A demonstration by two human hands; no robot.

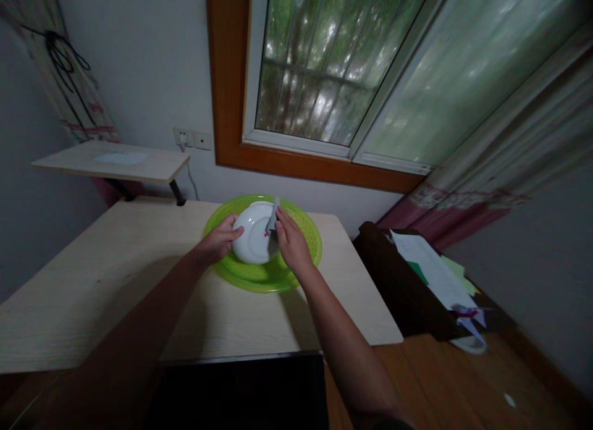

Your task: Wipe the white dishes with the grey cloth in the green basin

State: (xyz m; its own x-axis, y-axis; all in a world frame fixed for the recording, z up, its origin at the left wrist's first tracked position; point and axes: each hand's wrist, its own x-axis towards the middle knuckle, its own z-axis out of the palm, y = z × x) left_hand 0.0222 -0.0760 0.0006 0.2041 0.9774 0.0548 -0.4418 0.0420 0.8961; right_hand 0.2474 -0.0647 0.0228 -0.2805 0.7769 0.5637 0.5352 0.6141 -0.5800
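1. White plate point(250, 235) – held tilted over the green basket point(315, 248).
2. Left hand point(218, 241): its grip pinches the plate's left edge, thumb on the upper face.
3. Right hand point(293, 241): fingers extended against a grey piece point(273, 216), perhaps a cloth, at the plate's right side – whether its grip pinches that, I cannot tell.
4. Beneath the basket, the pale desk point(115, 294).

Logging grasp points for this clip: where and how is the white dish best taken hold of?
Probably by the left rim, from the left, thumb over the edge: the white dish is round and its face is turned up, leaving that edge reachable. The left hand grips there; the right hand and grey item occupy the right.
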